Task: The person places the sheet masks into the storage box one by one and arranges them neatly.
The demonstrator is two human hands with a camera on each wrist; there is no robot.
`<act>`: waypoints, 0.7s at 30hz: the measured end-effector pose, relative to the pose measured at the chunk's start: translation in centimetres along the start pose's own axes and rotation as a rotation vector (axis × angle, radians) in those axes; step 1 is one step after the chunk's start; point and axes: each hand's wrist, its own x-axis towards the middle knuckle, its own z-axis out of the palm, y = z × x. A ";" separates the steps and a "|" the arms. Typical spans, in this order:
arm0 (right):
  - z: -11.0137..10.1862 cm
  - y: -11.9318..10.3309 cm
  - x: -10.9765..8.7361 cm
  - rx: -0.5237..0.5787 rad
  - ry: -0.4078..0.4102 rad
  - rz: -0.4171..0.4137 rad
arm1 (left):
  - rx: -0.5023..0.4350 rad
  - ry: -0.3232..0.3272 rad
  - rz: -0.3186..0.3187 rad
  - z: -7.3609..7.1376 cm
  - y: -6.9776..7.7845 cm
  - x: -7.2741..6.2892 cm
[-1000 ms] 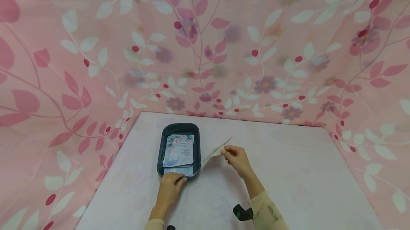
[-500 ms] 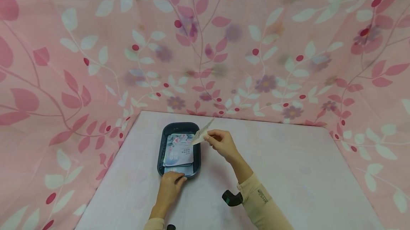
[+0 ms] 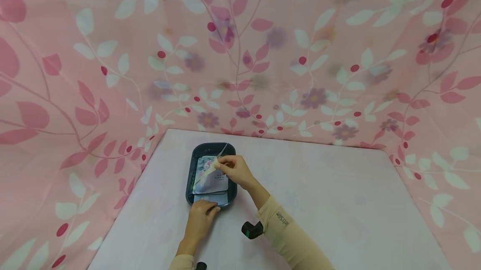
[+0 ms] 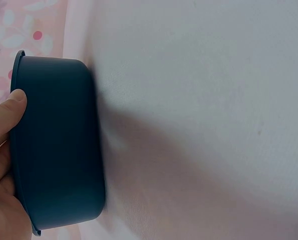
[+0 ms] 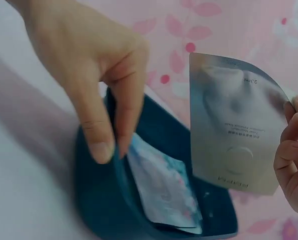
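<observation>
A dark teal plastic bin [image 3: 210, 149] stands on the white table, with several flat printed sachets [image 3: 211, 185] lying in it. My left hand [image 3: 198, 219] grips the bin's near rim, its thumb on the outer wall [image 4: 58, 145] in the left wrist view. Above the bin, my right hand [image 3: 236, 171] pinches a face mask sachet [image 5: 234, 130] by one edge. In the right wrist view this sachet is silvery to pale gold, marked 23ml, and held tilted, apart from the pile. The lower sachets of the pile are mostly covered by the top one.
A pink floral cloth [image 3: 263, 52] rises behind and beside the white table [image 3: 319, 203]. Black wrist devices [image 3: 251, 230] sit at both sleeves; the right one hangs over the table near the bin.
My right hand has carried the face mask sachet leftward, from beside the bin to over it. My left hand stays at the near rim, and the bin has not moved.
</observation>
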 end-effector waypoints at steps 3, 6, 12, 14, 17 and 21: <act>0.7 0.5 0.0 0.014 -0.020 0.026 | -0.003 -0.001 0.023 0.1 -0.1 0.1; 1.1 0.6 -0.4 0.030 -0.036 0.056 | -0.005 0.004 0.031 0.2 -0.2 0.0; 1.9 2.6 -1.2 0.047 -0.018 0.118 | 0.009 0.024 0.041 0.2 -0.1 -0.1; 2.3 4.0 -1.2 0.018 0.013 0.139 | 0.019 0.024 0.042 0.2 -0.1 -0.1; 2.8 5.5 -1.5 -0.050 0.076 0.178 | 0.030 0.014 0.028 0.2 -0.1 -0.1; 3.4 6.5 -2.0 -0.153 0.158 0.231 | 0.027 -0.008 0.001 0.0 -0.1 -0.1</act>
